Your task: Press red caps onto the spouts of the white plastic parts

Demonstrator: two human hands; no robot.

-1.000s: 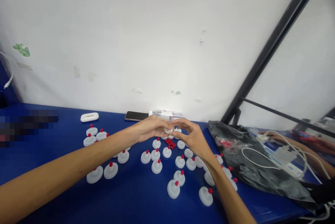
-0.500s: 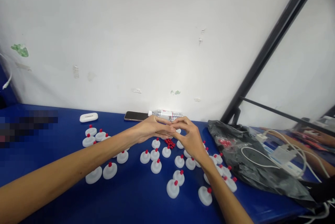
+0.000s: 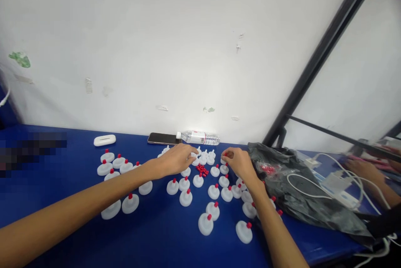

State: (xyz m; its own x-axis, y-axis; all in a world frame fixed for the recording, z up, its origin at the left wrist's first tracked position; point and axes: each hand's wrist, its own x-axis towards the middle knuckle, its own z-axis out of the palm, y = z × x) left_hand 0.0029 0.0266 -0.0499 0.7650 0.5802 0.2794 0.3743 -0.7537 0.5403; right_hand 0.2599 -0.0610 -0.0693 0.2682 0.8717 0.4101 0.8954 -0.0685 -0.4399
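Note:
White round caps with a narrow spout, many tipped with a small red cap, are spread over the blue table (image 3: pixel 169 238). At the back, my left hand (image 3: pixel 178 160) reaches over the untipped white caps (image 3: pixel 203 159), thumb and forefinger apart beside them; whether it touches one is unclear. My right hand (image 3: pixel 239 163) pinches a red-tipped white cap (image 3: pixel 223 160) at its red top, right of that group. A small heap of loose red caps (image 3: pixel 202 170) lies between the hands. Red-tipped white caps (image 3: pixel 205 224) stand in front and to both sides.
Along the wall lie a phone (image 3: pixel 163 138) and a clear plastic bottle (image 3: pixel 197 137). A white oval case (image 3: pixel 104 140) is at the back left. On the right are a dark plastic bag (image 3: pixel 300 201), a clear packet of red pieces (image 3: pixel 269 170), white cables and another person's arm (image 3: pixel 372 176).
My hands, previously together above the red heap, have moved apart. The left went slightly left to the untipped caps; the right went right and down with a red-tipped cap.

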